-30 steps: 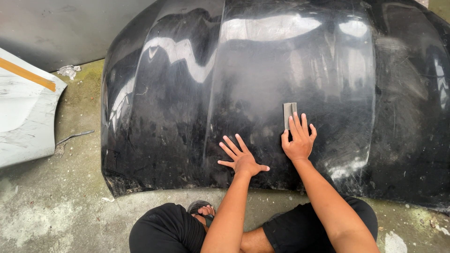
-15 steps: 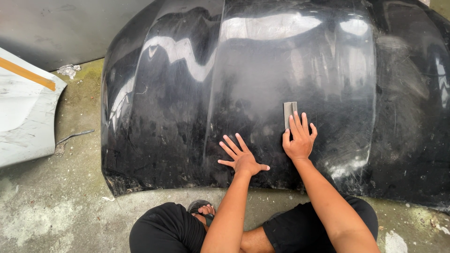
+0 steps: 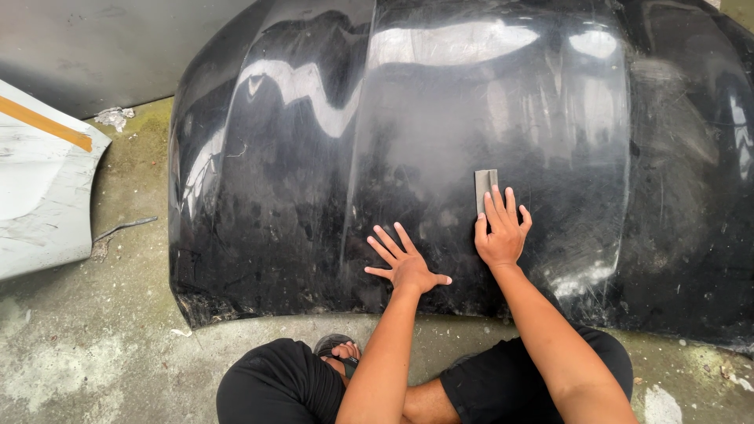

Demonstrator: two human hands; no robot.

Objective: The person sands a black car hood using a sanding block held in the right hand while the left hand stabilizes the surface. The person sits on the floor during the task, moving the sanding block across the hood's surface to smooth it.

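A glossy black car hood, curved, scuffed and dulled in a hazy patch, lies on the rough concrete floor. The right hand presses flat, fingers together, on a small grey rectangular sanding sheet whose long axis points away from the person. The left hand rests just beside it on the hood, fingers spread wide, holding nothing; a white body panel lies well apart at left.

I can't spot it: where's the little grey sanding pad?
In the head view, the grey pad lies flat on the black car hood, right of centre, under the right hand's fingertips.
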